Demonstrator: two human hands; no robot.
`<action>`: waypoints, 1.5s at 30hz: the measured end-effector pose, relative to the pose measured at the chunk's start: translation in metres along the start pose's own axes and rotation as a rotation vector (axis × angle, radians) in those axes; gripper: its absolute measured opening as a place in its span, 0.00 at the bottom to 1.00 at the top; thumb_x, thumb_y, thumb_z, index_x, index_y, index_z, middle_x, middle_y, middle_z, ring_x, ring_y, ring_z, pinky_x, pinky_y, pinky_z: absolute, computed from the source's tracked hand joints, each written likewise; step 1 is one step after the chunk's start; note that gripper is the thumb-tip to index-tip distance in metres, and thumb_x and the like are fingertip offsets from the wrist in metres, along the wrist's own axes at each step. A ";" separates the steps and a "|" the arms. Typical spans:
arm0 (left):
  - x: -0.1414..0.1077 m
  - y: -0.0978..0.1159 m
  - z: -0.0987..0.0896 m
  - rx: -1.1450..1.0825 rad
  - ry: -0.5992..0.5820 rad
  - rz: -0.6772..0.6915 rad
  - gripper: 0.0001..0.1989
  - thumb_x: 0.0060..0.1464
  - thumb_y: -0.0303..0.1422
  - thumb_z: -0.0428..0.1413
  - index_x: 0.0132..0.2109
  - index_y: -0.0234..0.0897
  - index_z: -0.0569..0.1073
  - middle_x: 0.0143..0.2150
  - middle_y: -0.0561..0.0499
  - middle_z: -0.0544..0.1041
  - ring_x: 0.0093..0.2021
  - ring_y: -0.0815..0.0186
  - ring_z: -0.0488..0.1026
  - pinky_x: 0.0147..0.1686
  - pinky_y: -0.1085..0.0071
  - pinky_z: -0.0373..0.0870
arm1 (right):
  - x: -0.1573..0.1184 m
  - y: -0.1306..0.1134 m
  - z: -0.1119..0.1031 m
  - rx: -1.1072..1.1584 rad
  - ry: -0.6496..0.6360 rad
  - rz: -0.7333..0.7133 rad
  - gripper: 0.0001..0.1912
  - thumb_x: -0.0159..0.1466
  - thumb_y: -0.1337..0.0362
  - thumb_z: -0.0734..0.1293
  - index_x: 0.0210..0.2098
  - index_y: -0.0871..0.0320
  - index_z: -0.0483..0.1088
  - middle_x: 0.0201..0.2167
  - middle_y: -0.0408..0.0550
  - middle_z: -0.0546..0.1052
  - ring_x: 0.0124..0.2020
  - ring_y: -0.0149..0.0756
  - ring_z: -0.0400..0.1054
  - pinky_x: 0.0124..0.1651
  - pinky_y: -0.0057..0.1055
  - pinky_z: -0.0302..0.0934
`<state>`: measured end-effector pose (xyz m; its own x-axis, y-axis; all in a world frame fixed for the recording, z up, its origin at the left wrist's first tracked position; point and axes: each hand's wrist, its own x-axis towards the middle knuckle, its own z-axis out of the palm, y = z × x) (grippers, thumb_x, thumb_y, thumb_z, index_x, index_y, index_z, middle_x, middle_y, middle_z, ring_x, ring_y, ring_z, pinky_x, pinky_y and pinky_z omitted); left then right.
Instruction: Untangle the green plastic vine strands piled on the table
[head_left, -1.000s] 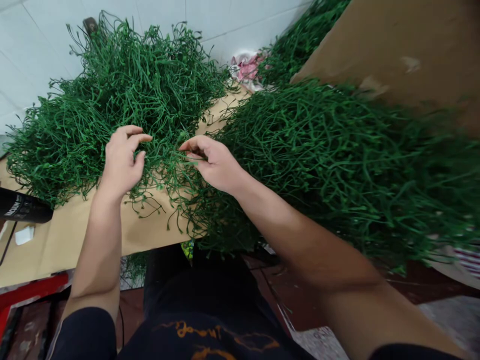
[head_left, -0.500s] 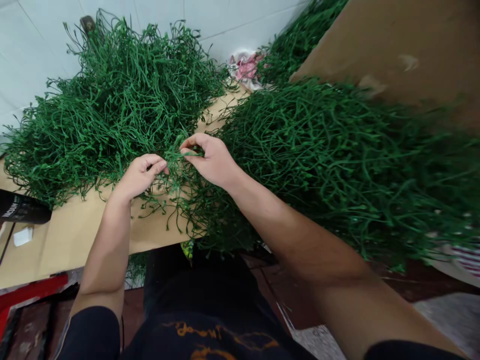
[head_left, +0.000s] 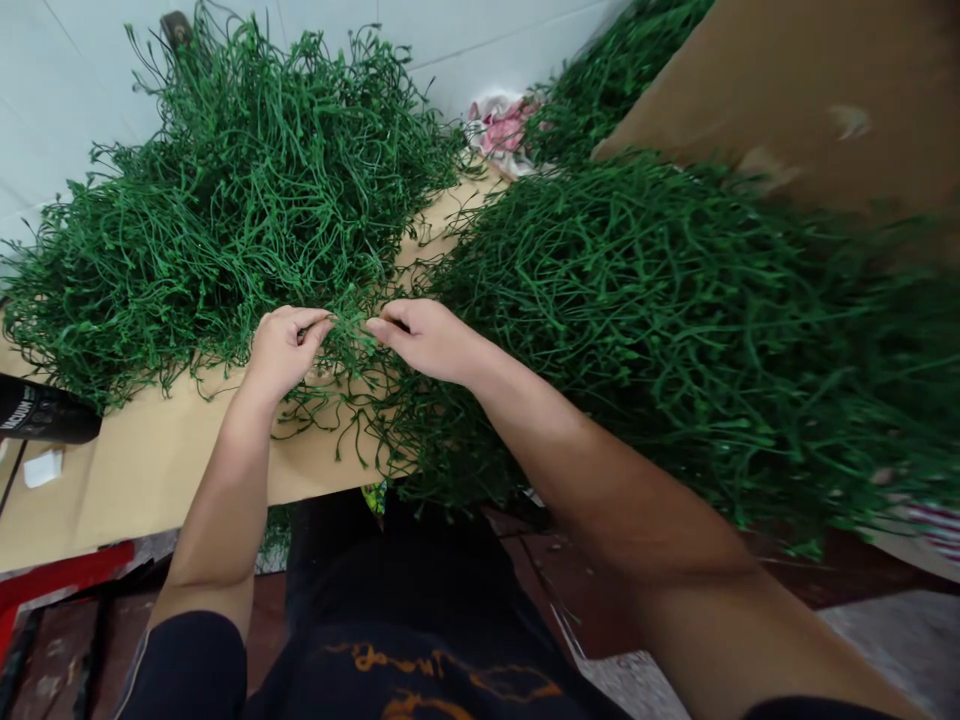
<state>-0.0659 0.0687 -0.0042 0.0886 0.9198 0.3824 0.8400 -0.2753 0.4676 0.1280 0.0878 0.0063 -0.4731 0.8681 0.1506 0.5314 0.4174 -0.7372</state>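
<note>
Between the two hands is a small cluster of green plastic-looking stems. My left hand pinches the left side of this cluster with thumb and forefinger. On its right side my right hand has thumb and forefinger pressed together on the stems. A large heap of green stems with small budded tips lies behind and left of the hands. Another large heap spreads to the right, partly under my right forearm. Loose stems hang over the cardboard below the hands.
A black bottle lies at the left edge, near a small white piece. Pink and white cloth sits by the tiled wall. A big cardboard panel stands at the upper right. A red bar shows lower left.
My right hand has moved slightly down and its thumb and forefinger have come together. My left hand's fingertips have also closed. The camera view has shifted a little.
</note>
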 end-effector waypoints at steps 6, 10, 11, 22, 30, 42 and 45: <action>-0.001 0.000 0.006 0.232 0.032 0.025 0.11 0.54 0.32 0.49 0.35 0.40 0.76 0.32 0.48 0.79 0.36 0.60 0.71 0.40 0.63 0.61 | -0.008 -0.010 0.005 -0.043 -0.071 -0.069 0.17 0.64 0.63 0.57 0.19 0.57 0.50 0.18 0.39 0.56 0.22 0.25 0.49 0.28 0.27 0.45; 0.000 0.003 0.011 0.395 0.029 0.033 0.10 0.53 0.29 0.47 0.35 0.39 0.74 0.33 0.45 0.78 0.38 0.56 0.70 0.39 0.60 0.58 | -0.018 -0.020 0.007 -0.084 -0.008 -0.132 0.18 0.63 0.65 0.56 0.19 0.57 0.47 0.18 0.40 0.55 0.22 0.26 0.47 0.28 0.28 0.43; 0.001 0.004 0.013 0.419 0.024 0.037 0.11 0.53 0.29 0.46 0.36 0.39 0.74 0.33 0.45 0.78 0.37 0.56 0.69 0.39 0.60 0.58 | -0.020 -0.022 0.007 -0.096 0.010 -0.140 0.17 0.63 0.64 0.56 0.19 0.57 0.46 0.18 0.40 0.55 0.22 0.26 0.47 0.28 0.28 0.43; 0.004 0.021 0.025 0.494 0.012 0.074 0.13 0.58 0.32 0.44 0.33 0.39 0.72 0.24 0.45 0.75 0.32 0.57 0.69 0.35 0.61 0.56 | -0.040 -0.016 0.004 -0.151 0.162 -0.194 0.18 0.64 0.61 0.54 0.19 0.56 0.45 0.17 0.41 0.55 0.21 0.27 0.47 0.28 0.29 0.44; 0.004 -0.006 0.014 0.286 0.108 -0.071 0.13 0.57 0.33 0.46 0.28 0.38 0.70 0.29 0.45 0.76 0.36 0.58 0.70 0.38 0.63 0.59 | -0.031 -0.009 -0.002 0.039 0.087 -0.126 0.12 0.62 0.65 0.56 0.22 0.59 0.61 0.18 0.41 0.62 0.23 0.27 0.56 0.29 0.28 0.50; -0.005 0.011 0.005 0.160 -0.005 0.012 0.13 0.58 0.32 0.43 0.32 0.36 0.71 0.25 0.50 0.71 0.27 0.67 0.65 0.31 0.71 0.57 | 0.003 -0.019 0.001 -0.263 0.404 -0.339 0.22 0.60 0.49 0.62 0.45 0.59 0.63 0.43 0.56 0.66 0.46 0.44 0.62 0.48 0.44 0.58; -0.006 0.011 0.004 0.172 -0.011 0.005 0.14 0.58 0.33 0.44 0.28 0.36 0.68 0.21 0.52 0.67 0.24 0.68 0.62 0.28 0.71 0.54 | 0.015 -0.016 0.003 -0.352 0.365 -0.312 0.20 0.60 0.52 0.63 0.45 0.60 0.64 0.43 0.56 0.67 0.47 0.46 0.61 0.50 0.46 0.56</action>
<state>-0.0552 0.0609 -0.0049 0.0984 0.9218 0.3750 0.9186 -0.2291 0.3221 0.1098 0.0932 0.0184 -0.4055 0.7005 0.5873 0.6369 0.6773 -0.3681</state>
